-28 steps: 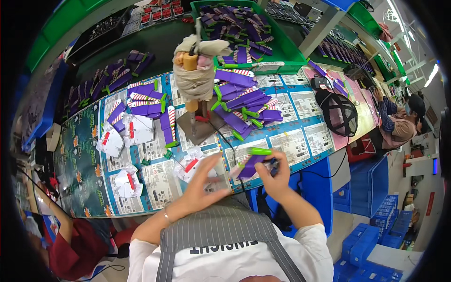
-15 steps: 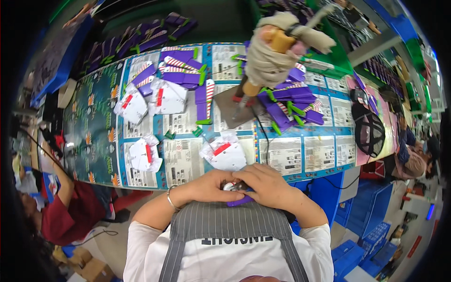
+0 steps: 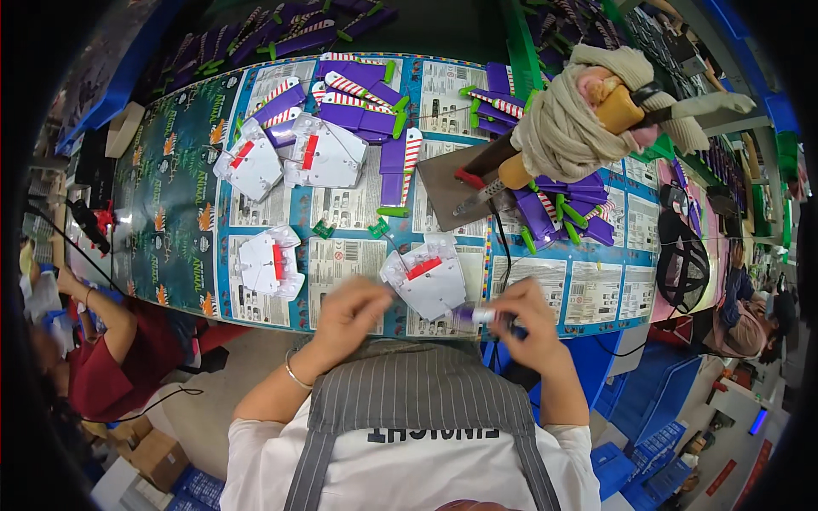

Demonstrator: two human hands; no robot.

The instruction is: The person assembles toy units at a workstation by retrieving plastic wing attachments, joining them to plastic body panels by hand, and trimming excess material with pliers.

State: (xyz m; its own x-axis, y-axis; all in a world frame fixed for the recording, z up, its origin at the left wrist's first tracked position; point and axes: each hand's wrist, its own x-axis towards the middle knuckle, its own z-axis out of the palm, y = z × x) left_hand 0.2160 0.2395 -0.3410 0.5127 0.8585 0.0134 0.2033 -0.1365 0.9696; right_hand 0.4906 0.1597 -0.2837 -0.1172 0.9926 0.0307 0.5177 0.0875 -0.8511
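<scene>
My right hand (image 3: pixel 532 328) hovers at the near edge of the desk (image 3: pixel 170 213), its grip pinched on a small purple toy piece (image 3: pixel 474 315) that sticks out toward my left. My left hand (image 3: pixel 354 311) is blurred, held above the desk edge and apart from the purple piece; its fingers look loosely curled, but I cannot tell whether its grip is spread or pressed together. Between my two hands, just beyond them, lies a white toy part with a red strip (image 3: pixel 426 277). A similar white part (image 3: pixel 271 264) lies farther out past my left hand. Beyond my right grip a cloth-wrapped tool (image 3: pixel 571 123) leans on a grey plate (image 3: pixel 456 183), with purple and green pieces (image 3: pixel 567 213) heaped beside it. More purple pieces with striped strips (image 3: pixel 362 94) lie farther from both hands, across the desk. Far off my left side a person's sleeve in red (image 3: pixel 106 375) shows.
</scene>
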